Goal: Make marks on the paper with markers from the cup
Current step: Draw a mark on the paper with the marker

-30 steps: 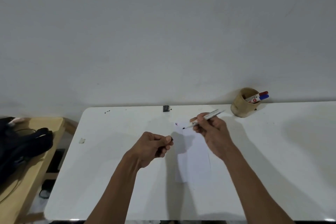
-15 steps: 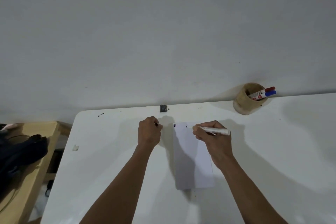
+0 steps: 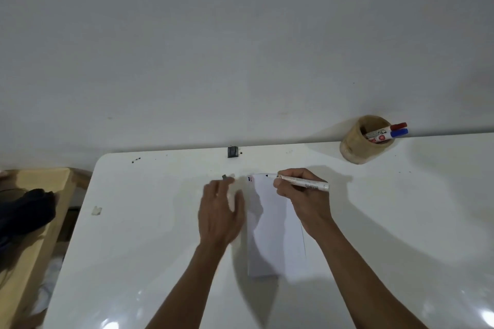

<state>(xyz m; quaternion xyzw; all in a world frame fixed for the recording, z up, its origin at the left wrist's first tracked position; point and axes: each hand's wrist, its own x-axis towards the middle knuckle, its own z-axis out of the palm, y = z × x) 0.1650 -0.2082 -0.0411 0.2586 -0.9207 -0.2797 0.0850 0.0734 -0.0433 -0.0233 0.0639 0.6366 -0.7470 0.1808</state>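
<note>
A white sheet of paper (image 3: 270,224) lies on the white table (image 3: 401,222), with small dark marks near its top edge. My right hand (image 3: 304,200) grips a white marker (image 3: 304,182), whose tip touches the paper's top edge. My left hand (image 3: 220,214) hovers blurred just left of the paper, fingers spread, holding nothing. A small dark marker cap (image 3: 224,176) lies on the table just beyond its fingertips. At the back right stands a tan cup (image 3: 358,149) with a red-capped marker (image 3: 393,127) and a blue-capped marker (image 3: 395,133) leaning out.
A small black block (image 3: 232,152) sits at the table's back edge against the wall. A scrap of tape (image 3: 96,210) sticks near the left edge. A wooden bench (image 3: 34,222) with a black bag (image 3: 26,211) stands to the left.
My left hand set the cap down, opened and drew back toward me. My right hand lowered the marker tip onto the paper's top edge.
</note>
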